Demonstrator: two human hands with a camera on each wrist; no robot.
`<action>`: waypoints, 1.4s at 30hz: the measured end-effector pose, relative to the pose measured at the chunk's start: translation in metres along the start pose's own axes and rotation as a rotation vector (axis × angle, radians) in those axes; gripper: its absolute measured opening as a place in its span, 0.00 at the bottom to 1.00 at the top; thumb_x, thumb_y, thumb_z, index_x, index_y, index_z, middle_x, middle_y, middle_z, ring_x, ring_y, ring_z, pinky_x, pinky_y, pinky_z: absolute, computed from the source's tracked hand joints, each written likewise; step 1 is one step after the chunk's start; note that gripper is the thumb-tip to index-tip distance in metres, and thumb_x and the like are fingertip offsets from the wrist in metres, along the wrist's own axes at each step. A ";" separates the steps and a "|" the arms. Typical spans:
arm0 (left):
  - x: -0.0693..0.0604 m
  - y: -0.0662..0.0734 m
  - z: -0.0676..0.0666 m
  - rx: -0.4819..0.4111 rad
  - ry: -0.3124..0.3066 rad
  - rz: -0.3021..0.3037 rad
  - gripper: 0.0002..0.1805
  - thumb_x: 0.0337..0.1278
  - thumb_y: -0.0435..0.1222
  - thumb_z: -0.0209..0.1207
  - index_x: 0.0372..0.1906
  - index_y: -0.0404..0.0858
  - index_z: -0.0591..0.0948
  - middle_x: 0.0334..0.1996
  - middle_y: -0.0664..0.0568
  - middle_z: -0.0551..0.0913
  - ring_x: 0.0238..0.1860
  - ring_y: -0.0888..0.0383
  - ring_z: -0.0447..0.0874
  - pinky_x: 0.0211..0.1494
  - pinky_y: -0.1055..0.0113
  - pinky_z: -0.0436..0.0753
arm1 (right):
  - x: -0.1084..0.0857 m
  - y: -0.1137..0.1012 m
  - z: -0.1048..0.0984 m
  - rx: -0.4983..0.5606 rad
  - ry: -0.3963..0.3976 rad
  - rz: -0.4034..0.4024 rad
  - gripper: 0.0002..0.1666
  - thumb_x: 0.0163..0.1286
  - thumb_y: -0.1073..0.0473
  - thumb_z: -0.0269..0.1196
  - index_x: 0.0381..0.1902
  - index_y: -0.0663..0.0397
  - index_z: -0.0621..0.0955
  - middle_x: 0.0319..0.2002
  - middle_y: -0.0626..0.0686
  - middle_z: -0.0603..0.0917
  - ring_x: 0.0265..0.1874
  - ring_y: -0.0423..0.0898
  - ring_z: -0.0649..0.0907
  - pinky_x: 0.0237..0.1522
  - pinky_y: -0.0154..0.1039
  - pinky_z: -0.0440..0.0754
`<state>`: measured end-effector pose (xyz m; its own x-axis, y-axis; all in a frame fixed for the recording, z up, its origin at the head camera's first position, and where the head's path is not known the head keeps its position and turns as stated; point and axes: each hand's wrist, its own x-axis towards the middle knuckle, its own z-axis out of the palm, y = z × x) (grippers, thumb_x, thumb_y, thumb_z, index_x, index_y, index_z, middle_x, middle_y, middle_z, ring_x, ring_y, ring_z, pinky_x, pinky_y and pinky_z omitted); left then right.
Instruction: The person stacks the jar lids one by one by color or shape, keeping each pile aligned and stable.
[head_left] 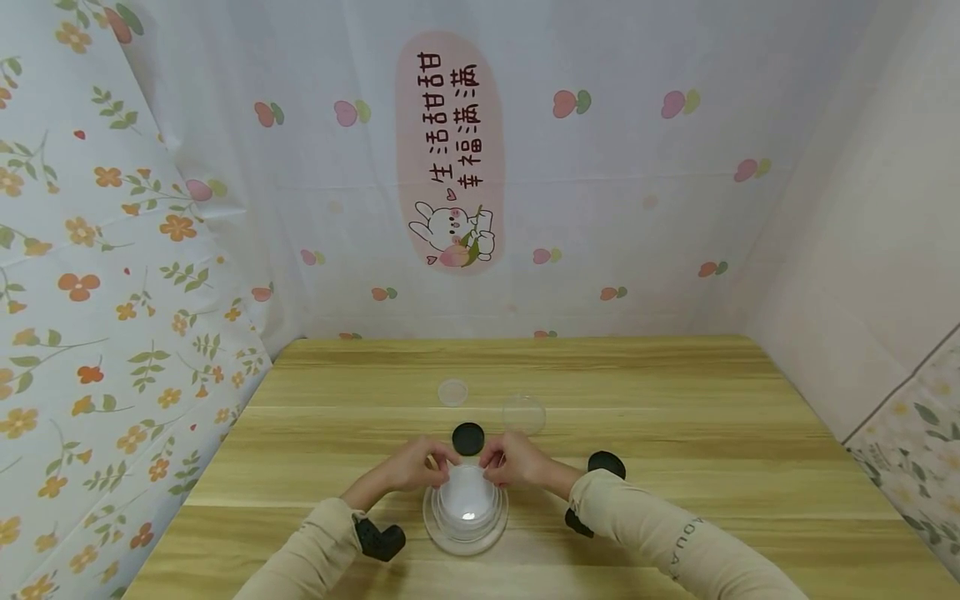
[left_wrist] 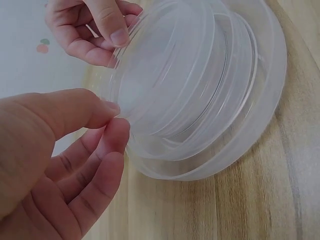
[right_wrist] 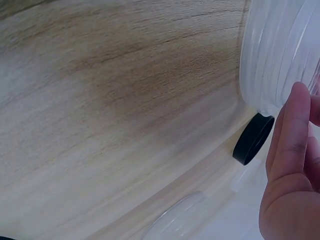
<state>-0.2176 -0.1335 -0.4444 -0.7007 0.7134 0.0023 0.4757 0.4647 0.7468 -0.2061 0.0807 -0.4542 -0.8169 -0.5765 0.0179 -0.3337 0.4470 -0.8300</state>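
Observation:
A stack of clear round plastic lids [head_left: 468,515], wider at the bottom and narrower at the top, rises from the table in the head view. My left hand [head_left: 424,467] pinches the rim of the upper clear lid [left_wrist: 145,75] between thumb and forefinger. At the opposite side of that rim, my right hand [head_left: 519,460] holds it between thumb and fingers. In the right wrist view, part of the right hand [right_wrist: 292,175] shows beside the stack [right_wrist: 277,55]. Transparent layers overlap, so I cannot tell where each lid ends.
Just beyond the stack lies a round black lid [head_left: 468,439]. Farther back are a small clear disc [head_left: 452,392] and a larger clear disc [head_left: 523,414]. Black devices sit at the left wrist [head_left: 379,540] and right wrist [head_left: 606,463]. Patterned cloth [head_left: 637,208] hangs behind the wooden table [head_left: 675,400].

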 end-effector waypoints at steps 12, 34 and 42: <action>0.000 0.001 -0.001 -0.017 0.001 0.004 0.10 0.44 0.23 0.56 0.36 0.28 0.79 0.22 0.51 0.76 0.27 0.61 0.73 0.31 0.72 0.75 | 0.001 0.005 0.000 -0.009 0.012 -0.043 0.03 0.50 0.75 0.61 0.23 0.67 0.78 0.15 0.51 0.77 0.12 0.39 0.75 0.15 0.28 0.74; 0.029 0.008 0.007 0.000 0.078 0.028 0.10 0.50 0.28 0.56 0.39 0.28 0.78 0.25 0.52 0.76 0.24 0.62 0.73 0.32 0.72 0.74 | -0.025 0.024 -0.031 0.071 0.114 0.006 0.05 0.57 0.71 0.59 0.30 0.71 0.78 0.21 0.57 0.79 0.18 0.43 0.78 0.19 0.31 0.77; 0.057 0.022 0.015 0.032 0.103 0.071 0.11 0.47 0.26 0.55 0.39 0.27 0.78 0.23 0.51 0.76 0.24 0.63 0.72 0.28 0.75 0.72 | -0.030 0.036 -0.044 0.001 0.186 0.000 0.06 0.58 0.71 0.57 0.32 0.72 0.78 0.23 0.57 0.79 0.18 0.47 0.78 0.18 0.32 0.76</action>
<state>-0.2389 -0.0748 -0.4378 -0.7149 0.6882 0.1240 0.5416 0.4327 0.7208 -0.2140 0.1442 -0.4604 -0.8899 -0.4399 0.1211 -0.3334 0.4458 -0.8307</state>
